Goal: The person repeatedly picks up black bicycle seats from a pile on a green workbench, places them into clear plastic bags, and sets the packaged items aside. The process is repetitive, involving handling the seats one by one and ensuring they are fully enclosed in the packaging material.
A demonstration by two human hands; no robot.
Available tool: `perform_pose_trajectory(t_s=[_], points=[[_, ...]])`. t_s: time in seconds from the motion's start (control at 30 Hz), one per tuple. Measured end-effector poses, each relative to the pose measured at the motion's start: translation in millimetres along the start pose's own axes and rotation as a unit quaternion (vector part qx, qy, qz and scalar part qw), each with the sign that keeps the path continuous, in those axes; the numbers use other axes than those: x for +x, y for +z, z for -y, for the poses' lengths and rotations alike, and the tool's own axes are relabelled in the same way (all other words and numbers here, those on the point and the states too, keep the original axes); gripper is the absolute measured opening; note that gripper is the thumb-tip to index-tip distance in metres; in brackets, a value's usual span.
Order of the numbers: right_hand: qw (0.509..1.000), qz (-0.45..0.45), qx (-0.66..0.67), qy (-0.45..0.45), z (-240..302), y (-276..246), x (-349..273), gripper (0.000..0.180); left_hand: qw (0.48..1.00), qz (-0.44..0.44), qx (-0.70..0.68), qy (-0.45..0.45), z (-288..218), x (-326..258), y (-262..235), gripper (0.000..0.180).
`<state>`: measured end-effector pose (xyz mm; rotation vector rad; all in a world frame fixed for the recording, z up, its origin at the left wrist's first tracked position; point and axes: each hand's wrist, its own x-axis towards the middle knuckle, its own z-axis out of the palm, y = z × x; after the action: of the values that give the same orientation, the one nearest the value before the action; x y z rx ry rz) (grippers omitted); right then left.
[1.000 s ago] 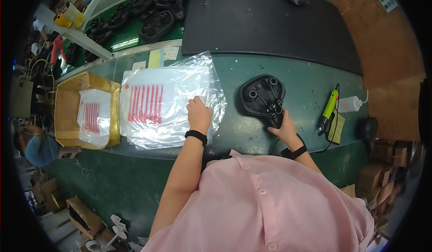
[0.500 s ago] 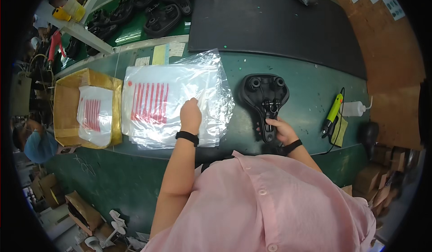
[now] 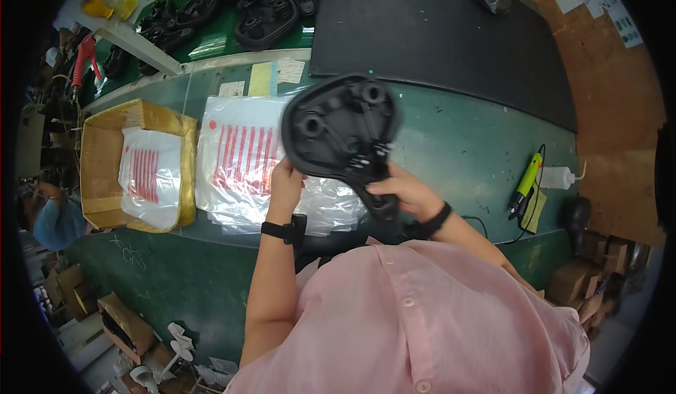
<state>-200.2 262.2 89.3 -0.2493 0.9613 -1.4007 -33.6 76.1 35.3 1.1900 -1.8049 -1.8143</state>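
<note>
Below lay a green desk (image 3: pixel 451 133); the right hand (image 3: pixel 408 191) pinched the narrow end of a black saddle (image 3: pixel 334 140), held over stacked plastic bags (image 3: pixel 224 200). The grip of the left hand (image 3: pixel 286 184), just beside the saddle, was too hidden to judge; beyond lay a black mat (image 3: pixel 436 45).

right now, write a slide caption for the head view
Right hand holds a black saddle, underside showing, partly over red-printed plastic bags; left hand nearby.

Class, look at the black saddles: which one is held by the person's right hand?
The saddle partly hiding the striped bags beside the yellow box, its narrow end in the right hand; the other saddles lie untouched.
</note>
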Motion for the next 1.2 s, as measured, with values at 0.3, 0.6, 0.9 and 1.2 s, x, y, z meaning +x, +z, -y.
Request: perform_pose_trajectory(t_s=[0.3,0.6,0.9,1.2], points=[[0.997,-0.069,-0.02,-0.038,-50.4,2.3,136.1,0.054,0.991,-0.024,-0.12,-0.049,4.5,-1.6,-70.6,0.012],[0.959,-0.12,-0.189,-0.171,-2.7,15.9,93.2,0.063,0.992,-0.073,-0.088,-0.048,-31.2,-24.9,-113.9,0.024],[0.661,-0.073,-0.72,-0.197,-15.8,37.6,69.4,0.059,0.978,-0.123,-0.125,0.113,-53.2,-13.1,-74.7,0.026],[0.988,-0.037,-0.149,-0.021,-18.2,37.5,52.4,0.078,0.945,0.104,0.16,0.264,-80.9,-82.2,-17.9,0.026]])
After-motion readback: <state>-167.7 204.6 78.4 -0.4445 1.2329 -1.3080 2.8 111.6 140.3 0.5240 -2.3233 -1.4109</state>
